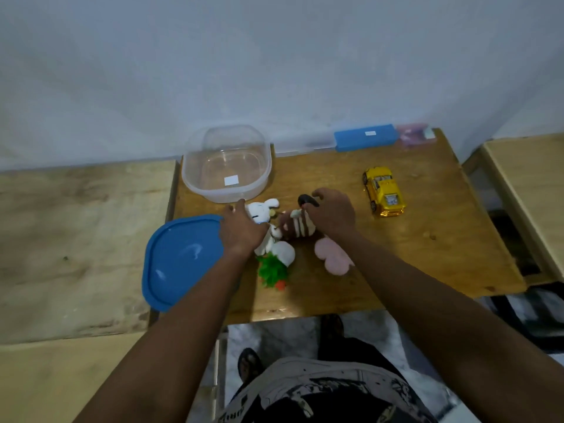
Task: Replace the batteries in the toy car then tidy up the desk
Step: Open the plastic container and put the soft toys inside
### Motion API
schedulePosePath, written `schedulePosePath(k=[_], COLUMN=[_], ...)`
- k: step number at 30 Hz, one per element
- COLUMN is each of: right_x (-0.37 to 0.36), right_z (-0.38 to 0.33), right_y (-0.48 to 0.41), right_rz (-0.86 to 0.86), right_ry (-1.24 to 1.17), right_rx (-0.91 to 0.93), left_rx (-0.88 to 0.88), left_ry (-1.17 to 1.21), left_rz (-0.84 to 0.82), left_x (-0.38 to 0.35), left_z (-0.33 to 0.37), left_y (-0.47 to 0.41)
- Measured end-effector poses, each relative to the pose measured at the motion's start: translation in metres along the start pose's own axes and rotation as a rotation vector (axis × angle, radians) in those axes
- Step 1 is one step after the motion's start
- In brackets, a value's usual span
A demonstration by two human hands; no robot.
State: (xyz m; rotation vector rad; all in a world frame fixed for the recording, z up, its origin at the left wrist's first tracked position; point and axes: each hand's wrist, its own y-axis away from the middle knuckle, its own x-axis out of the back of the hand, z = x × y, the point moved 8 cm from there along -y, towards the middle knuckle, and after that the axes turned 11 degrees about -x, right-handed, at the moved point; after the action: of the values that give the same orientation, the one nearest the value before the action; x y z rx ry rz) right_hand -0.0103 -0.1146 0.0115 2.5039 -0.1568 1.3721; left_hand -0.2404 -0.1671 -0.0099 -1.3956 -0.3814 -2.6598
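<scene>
Wooden desk (427, 254) carries a blue lid (183, 261) overhanging its left edge and a clear plastic tub (191, 178) behind that. Left hand (241, 232) curls round a white rabbit plush (262, 209); right hand (331, 213) grips a brown striped plush (300, 228). Yellow toy car (384, 190) sits untouched, right of both hands.

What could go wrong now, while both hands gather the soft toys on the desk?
1. The blue lid overhangs the desk's left edge beside the left forearm; a nudge might tip it off.
2. The left hand and right hand grasp several plush toys together; one may slip before reaching the clear container.
</scene>
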Motion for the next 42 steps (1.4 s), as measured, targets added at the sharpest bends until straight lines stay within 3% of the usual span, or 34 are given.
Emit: schedulePosePath(k=[4,9,14,19,23,28,35,42], right_x=[-0.016,-0.030,-0.012,0.022,0.026,0.018,0.013,-0.029], right_z=[0.012,0.016,0.020,0.010,-0.016,-0.066,-0.139,-0.193], right_y=[-0.039,-0.061,-0.063,-0.060,-0.064,-0.074,-0.101,-0.123], right_rz=[-0.211,-0.368,-0.265,-0.082,-0.038,-0.072,-0.014,0.023], right_ry=[0.063,0.117,0.069,-0.196,-0.405,-0.175,-0.020,0.133], right_rx=[-0.055,0.033,0.084,0.173,0.261,0.356,0.445,0.351], left_rx=[0.096,0.241,0.268,0.008,-0.091,-0.118,-0.068,0.002], left_ry=[0.116,0.237,0.303,0.198,0.176,0.191,0.160,0.131], left_rz=[0.055,0.117,0.259,0.465,0.564,0.655,0.540,0.381], left_x=[-0.010,-0.022,-0.017,0.015,0.043,0.083,0.118,0.111], left_z=[0.002,-0.002,0.002,0.032,0.044,0.043,0.020,-0.010], left_y=[-0.002,0.000,0.010,0.029,0.031,0.007,-0.060,-0.140])
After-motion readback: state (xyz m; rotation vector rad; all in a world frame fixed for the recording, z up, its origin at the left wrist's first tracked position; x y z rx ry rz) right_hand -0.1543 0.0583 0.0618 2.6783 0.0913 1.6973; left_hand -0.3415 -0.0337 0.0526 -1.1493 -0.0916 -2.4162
